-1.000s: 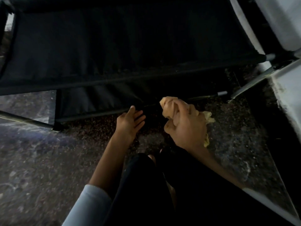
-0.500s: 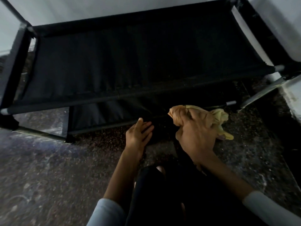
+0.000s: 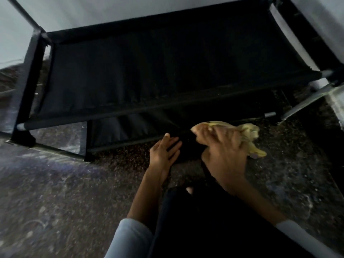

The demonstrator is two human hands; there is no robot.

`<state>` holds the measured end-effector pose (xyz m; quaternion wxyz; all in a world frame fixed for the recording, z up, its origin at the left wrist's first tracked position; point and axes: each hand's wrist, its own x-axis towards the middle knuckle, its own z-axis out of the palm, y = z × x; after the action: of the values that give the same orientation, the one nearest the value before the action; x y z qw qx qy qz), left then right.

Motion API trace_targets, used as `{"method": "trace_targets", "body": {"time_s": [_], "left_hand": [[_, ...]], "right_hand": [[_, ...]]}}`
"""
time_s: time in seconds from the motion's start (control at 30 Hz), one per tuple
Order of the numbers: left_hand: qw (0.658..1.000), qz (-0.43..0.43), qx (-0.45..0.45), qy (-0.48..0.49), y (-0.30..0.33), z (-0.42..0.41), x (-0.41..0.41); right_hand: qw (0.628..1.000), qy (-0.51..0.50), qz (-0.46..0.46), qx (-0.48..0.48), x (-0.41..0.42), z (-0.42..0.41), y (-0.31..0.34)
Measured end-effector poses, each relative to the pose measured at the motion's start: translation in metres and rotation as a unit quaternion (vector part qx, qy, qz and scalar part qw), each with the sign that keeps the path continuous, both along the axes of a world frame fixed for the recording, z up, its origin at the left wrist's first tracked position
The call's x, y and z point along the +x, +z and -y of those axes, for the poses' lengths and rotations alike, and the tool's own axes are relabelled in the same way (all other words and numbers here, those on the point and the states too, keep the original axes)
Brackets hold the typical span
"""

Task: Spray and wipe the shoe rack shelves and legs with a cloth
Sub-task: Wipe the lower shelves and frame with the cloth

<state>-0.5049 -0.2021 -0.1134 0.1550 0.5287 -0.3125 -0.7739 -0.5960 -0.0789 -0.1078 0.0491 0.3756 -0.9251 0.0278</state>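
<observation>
Black shoe rack point(image 3: 158, 71) across upper frame, on speckled floor point(image 3: 55, 183). Right hand point(image 3: 223, 155) right of centre, grip bunched round yellow cloth point(image 3: 249, 135) at lower shelf's point(image 3: 121, 131) front edge. Left hand point(image 3: 163, 151) just left, fingers straight, flat beside shelf bar.

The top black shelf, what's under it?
Under the top shelf a lower black shelf shows at its front edge, with speckled floor beside it. The rest of the lower shelf is covered, so anything on it cannot be seen.
</observation>
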Motion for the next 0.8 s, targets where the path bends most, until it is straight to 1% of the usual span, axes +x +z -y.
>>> {"method": "trace_targets", "body": {"time_s": [0.07, 0.17, 0.2, 0.23, 0.27, 0.3, 0.33, 0.37, 0.4, 0.47, 0.53, 0.6, 0.67, 0.7, 0.73, 0.77, 0.8], "left_hand": [[1.0, -0.003, -0.001, 0.001, 0.0, 0.002, 0.001], [1.0, -0.003, 0.003, -0.007, -0.004, 0.001, 0.0], [1.0, -0.002, 0.005, -0.006, -0.005, 0.001, -0.001], [1.0, -0.001, 0.006, -0.003, -0.006, 0.001, 0.0], [1.0, 0.0, 0.006, 0.002, -0.005, 0.001, 0.0], [1.0, 0.004, 0.005, 0.005, -0.004, 0.003, 0.0], [1.0, 0.012, 0.005, 0.007, -0.003, 0.003, 0.001], [1.0, 0.018, 0.006, 0.005, -0.001, 0.001, 0.0], [1.0, 0.015, 0.007, 0.002, 0.001, -0.001, 0.0], [1.0, 0.021, 0.004, -0.005, 0.006, -0.002, 0.002], [0.999, 0.033, -0.002, -0.022, 0.008, -0.002, 0.001], [0.998, 0.033, 0.012, -0.046, 0.013, 0.001, -0.004], [0.994, 0.034, 0.039, -0.099, 0.018, -0.002, -0.013], [0.992, 0.029, 0.048, -0.115, 0.02, -0.005, -0.02], [0.99, 0.015, 0.059, -0.125, 0.023, -0.011, -0.029], [0.989, 0.0, 0.07, -0.129, 0.027, -0.017, -0.039], [0.988, -0.012, 0.082, -0.128, 0.031, -0.024, -0.048]], "right_hand": [[0.998, -0.049, 0.026, 0.031, -0.01, -0.004, 0.008], [0.987, -0.113, 0.107, 0.038, -0.016, 0.002, 0.015], [0.987, -0.098, 0.122, 0.027, -0.006, 0.008, 0.019], [0.992, -0.052, 0.112, 0.006, 0.008, 0.016, 0.022], [0.995, 0.017, 0.093, -0.018, 0.024, 0.026, 0.02], [0.99, 0.097, 0.098, -0.013, 0.041, 0.035, 0.016], [0.982, 0.153, 0.114, 0.009, 0.053, 0.041, 0.012], [0.978, 0.173, 0.112, 0.019, 0.057, 0.042, 0.009], [0.98, 0.171, 0.102, 0.003, 0.053, 0.042, 0.006], [0.987, 0.093, 0.113, -0.058, 0.04, 0.032, 0.009], [0.99, -0.006, 0.138, -0.038, 0.012, 0.003, 0.005], [0.979, -0.125, 0.16, -0.028, -0.023, -0.026, 0.002], [0.952, -0.243, 0.159, -0.094, -0.054, -0.049, 0.01], [0.943, -0.27, 0.149, -0.126, -0.064, -0.054, 0.013], [0.943, -0.272, 0.129, -0.138, -0.071, -0.057, 0.013], [0.949, -0.254, 0.108, -0.152, -0.073, -0.055, 0.013], [0.956, -0.215, 0.096, -0.175, -0.071, -0.047, 0.013]]}}
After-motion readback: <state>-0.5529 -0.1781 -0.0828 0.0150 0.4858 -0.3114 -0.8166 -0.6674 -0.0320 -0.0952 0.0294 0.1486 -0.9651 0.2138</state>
